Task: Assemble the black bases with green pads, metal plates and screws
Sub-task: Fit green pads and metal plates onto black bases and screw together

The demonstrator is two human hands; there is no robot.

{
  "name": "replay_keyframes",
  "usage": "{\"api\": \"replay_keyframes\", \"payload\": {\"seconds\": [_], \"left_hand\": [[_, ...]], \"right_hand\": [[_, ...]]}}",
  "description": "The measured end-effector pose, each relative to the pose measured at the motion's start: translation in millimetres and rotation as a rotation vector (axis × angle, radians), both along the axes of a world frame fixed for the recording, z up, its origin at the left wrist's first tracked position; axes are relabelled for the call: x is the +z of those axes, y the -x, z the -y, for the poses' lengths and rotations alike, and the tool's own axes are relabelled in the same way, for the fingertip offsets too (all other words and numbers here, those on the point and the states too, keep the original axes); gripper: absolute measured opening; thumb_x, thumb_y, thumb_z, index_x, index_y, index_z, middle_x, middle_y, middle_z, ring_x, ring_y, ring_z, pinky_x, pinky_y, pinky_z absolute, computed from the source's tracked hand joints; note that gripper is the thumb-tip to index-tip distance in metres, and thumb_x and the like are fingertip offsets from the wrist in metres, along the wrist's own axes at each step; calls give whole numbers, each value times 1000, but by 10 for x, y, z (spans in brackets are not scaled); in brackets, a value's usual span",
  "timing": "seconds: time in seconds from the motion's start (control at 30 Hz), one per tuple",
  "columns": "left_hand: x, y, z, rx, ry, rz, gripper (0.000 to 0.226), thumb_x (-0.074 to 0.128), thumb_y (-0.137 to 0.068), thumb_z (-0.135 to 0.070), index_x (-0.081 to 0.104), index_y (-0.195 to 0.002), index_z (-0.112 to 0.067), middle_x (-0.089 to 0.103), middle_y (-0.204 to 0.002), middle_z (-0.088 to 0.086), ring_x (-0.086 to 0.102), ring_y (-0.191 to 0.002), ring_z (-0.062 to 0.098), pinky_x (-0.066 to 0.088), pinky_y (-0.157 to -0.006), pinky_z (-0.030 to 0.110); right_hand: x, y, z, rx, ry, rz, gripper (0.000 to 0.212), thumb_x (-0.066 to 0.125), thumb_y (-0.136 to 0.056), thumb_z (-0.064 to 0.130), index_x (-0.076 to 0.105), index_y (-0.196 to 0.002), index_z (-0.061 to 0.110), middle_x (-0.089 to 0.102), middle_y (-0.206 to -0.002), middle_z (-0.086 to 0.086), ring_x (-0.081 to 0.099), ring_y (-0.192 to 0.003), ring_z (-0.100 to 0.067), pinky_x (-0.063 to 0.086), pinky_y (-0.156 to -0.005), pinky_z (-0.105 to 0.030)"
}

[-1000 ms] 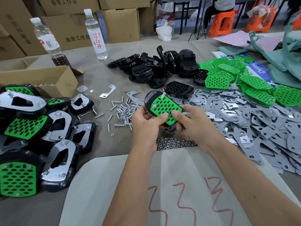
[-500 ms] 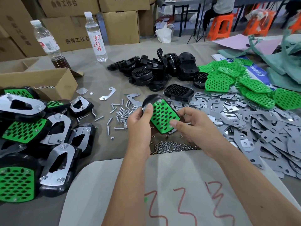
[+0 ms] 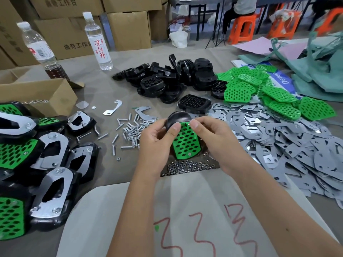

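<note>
I hold one black base [image 3: 176, 117] with a perforated green pad [image 3: 186, 143] on it, above the table's middle. My left hand [image 3: 157, 143] grips its left side, thumb on the pad. My right hand [image 3: 213, 138] pinches the pad's top right corner, where a small screw tip shows. A screw head sits in the pad's lower corner. Loose screws [image 3: 131, 130] lie left of the hands and a heap of nuts [image 3: 187, 166] just below them. Black bases [image 3: 167, 78] are piled behind, green pads [image 3: 259, 89] at the back right, metal plates [image 3: 287, 145] at the right.
Finished assemblies [image 3: 37, 164] crowd the left edge. An open cardboard box [image 3: 42, 95] and two water bottles [image 3: 98, 41] stand at the back left. A white sheet [image 3: 185, 210] with red marks lies under my forearms. Green bags [image 3: 319, 71] lie at the far right.
The base has been turned upright so the pad's narrow end points up. My right hand moved from the pad's lower right edge to its top right corner.
</note>
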State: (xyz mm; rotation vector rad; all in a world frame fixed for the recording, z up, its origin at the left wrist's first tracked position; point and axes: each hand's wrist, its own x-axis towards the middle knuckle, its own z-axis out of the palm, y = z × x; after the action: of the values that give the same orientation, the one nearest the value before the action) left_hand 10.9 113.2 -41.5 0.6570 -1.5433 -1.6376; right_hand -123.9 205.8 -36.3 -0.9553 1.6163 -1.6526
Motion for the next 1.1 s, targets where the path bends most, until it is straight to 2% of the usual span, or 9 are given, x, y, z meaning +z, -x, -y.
{"api": "replay_keyframes", "payload": {"seconds": [0.07,0.17,0.23,0.53,0.6,0.8,0.9,1.03,1.1], "left_hand": [[13,11,-25,-13,1,-1,16,68,-95,-22,81,-103,-25,79,-98,11,75,-88,22,64,-71,41],[37,8,-31,-38,26,-23,21,65,-93,-19,83,-101,-28,80,-99,8,74,-92,21,64,-81,40],[35,2,-20,-37,44,-14,22,65,-96,-14,82,-102,-26,80,-99,7,73,-91,19,62,-82,38],[4,4,-19,-26,72,34,21,66,-91,-22,83,-100,-31,80,-95,6,73,-88,19,61,-79,42],[-4,-1,-17,-25,66,40,21,66,-91,-22,83,-100,-30,80,-96,7,74,-87,19,63,-75,39],[-7,18,-29,-16,19,28,21,66,-90,-23,83,-101,-31,80,-98,8,75,-92,26,63,-82,55],[-13,27,-36,-2,7,21,21,66,-91,-22,83,-101,-30,80,-100,9,74,-94,28,61,-86,59],[-3,48,-69,19,-49,8,30,63,-100,-9,83,-97,-30,80,-93,4,77,-86,21,64,-65,44],[-8,102,-90,38,-47,26,30,62,-101,-8,83,-97,-28,80,-93,4,77,-91,31,64,-73,56]], "right_hand": [[19,43,-12,-2,-36,73,30,66,-99,45,78,-97,17,78,-85,0,70,-70,-10,50,-50,-23],[10,135,-70,112,6,197,30,71,-93,41,77,-111,18,78,-110,-12,76,-98,-32,63,-74,-47],[2,158,-93,168,23,236,30,72,-93,36,76,-119,20,76,-117,-14,75,-105,-34,62,-81,-56],[13,145,-64,120,-17,263,33,68,-95,29,73,-125,17,79,-111,-8,77,-98,-27,65,-71,-47],[19,140,-63,132,-12,274,30,70,-90,32,77,-117,20,79,-109,-8,78,-96,-25,65,-69,-44],[15,132,-51,81,-3,271,27,66,-98,25,74,-124,18,80,-107,-7,77,-99,-27,64,-67,-39],[16,125,-58,71,-5,234,32,67,-99,23,72,-129,18,79,-111,-11,76,-104,-31,63,-77,-45],[8,93,-27,57,21,231,28,64,-101,21,73,-126,16,78,-111,-13,75,-105,-34,64,-74,-40],[4,73,-4,-5,33,246,25,63,-102,20,75,-123,13,79,-108,-12,74,-106,-36,64,-78,-44]]}}
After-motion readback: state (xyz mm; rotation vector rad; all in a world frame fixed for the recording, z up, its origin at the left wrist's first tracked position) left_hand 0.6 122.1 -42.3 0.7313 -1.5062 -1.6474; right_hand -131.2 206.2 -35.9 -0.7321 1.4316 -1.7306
